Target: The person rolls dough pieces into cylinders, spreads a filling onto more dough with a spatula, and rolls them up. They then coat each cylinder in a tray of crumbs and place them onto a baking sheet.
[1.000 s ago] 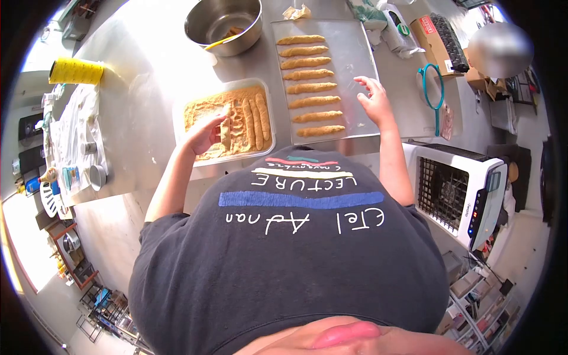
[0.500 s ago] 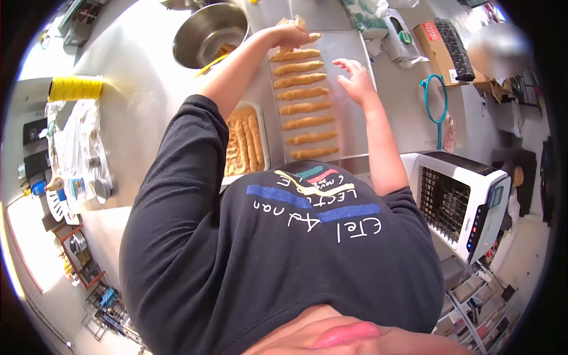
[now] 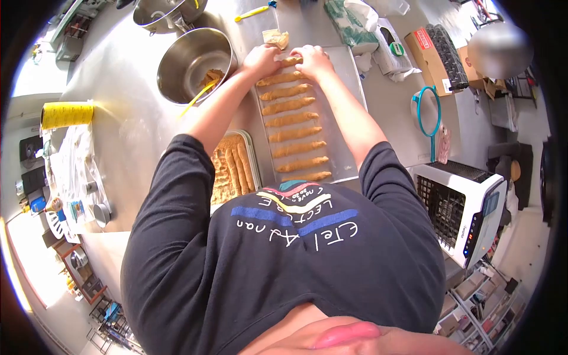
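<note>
Both hands meet at the far end of a metal tray (image 3: 345,118) lined with a clear sheet. There my left hand (image 3: 262,61) and my right hand (image 3: 315,61) hold the two ends of the farthest dough roll (image 3: 291,61), fingers curled round it. Several more tan dough rolls (image 3: 293,119) lie crosswise in a column nearer my body. Just beyond my hands is a crumpled beige wrapper (image 3: 276,39). Left of the tray, a second tray (image 3: 256,163) holds dough cut in long strips (image 3: 232,165), partly hidden by my shirt.
A steel bowl (image 3: 197,65) with some dough and a yellow-handled tool (image 3: 199,98) stands left. Another bowl (image 3: 163,13) is behind it. To the right are a wipes pack (image 3: 395,50), a cardboard box (image 3: 427,59), a teal-rimmed strainer (image 3: 429,112) and a white appliance (image 3: 458,210).
My right hand has moved from above the tray's right side onto the farthest roll. My left hand has come back from the wrapper to its other end. The view has shifted.
</note>
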The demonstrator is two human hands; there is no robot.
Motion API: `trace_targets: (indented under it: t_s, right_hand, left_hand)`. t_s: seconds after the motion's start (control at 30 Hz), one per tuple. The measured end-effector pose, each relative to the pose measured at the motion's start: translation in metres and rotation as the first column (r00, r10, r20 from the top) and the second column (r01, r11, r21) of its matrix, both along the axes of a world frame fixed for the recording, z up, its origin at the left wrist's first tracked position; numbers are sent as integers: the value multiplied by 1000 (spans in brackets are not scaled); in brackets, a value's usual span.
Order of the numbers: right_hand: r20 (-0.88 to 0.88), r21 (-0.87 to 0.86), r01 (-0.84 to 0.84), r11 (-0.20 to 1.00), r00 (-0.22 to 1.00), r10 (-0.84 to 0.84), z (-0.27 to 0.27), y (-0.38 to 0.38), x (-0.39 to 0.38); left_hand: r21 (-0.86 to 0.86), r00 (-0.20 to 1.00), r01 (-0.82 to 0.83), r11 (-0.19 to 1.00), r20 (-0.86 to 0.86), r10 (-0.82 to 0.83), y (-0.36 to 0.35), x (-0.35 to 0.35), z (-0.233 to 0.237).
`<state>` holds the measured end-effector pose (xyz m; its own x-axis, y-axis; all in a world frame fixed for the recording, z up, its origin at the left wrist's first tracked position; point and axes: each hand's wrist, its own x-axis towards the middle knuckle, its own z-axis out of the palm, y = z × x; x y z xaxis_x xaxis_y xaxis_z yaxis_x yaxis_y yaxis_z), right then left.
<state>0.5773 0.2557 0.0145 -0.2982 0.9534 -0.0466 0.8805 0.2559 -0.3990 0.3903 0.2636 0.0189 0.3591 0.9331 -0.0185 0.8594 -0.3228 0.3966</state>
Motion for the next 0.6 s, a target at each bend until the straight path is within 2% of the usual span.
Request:
trace_targets:
  t_s: [0.07, 0.13, 0.23, 0.4, 0.47, 0.6]
  right_hand:
    - [25, -16, -33, 999, 999, 34, 0, 7, -8]
    - [80, -23, -122, 992, 989, 124, -1, 11, -13]
    - [142, -19, -144, 989, 979, 145, -6, 20, -18]
    - [150, 17, -114, 993, 983, 111, -6, 25, -20]
    - [147, 40, -89, 995, 986, 83, -7, 26, -18]
    - [149, 51, -116, 992, 983, 107, -8, 27, -14]
  left_hand:
    - [-28, 999, -36, 999, 6, 36, -7, -9, -6]
    - [-43, 998, 50, 998, -36, -52, -11, -18, -10]
    - [-55, 1000, 0, 998, 15, 1, -6, -23, -20]
    - [-44, 996, -41, 998, 76, 44, 0, -30, -23]
    - [79, 994, 39, 996, 101, -47, -1, -31, -28]
    - [49, 994, 67, 997, 82, -71, -4, -29, -26]
